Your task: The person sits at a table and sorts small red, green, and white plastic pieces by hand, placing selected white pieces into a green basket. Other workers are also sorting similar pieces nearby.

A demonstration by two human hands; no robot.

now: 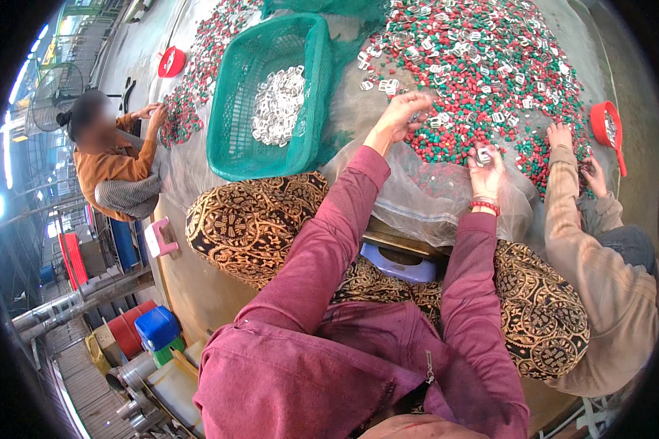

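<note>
Left hand reaches forward, fingers loosely curled on near edge of red-green-white bead pile. Right hand nearer body, pinched shut on small white piece. Green basket lies left of both hands; left hand nearer.

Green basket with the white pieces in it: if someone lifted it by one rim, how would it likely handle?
The green basket looks like thin mesh plastic, so probably light and a bit flexible. The white pieces lie loose in a heap, so they would likely slide toward the low side if it tilts.
</note>
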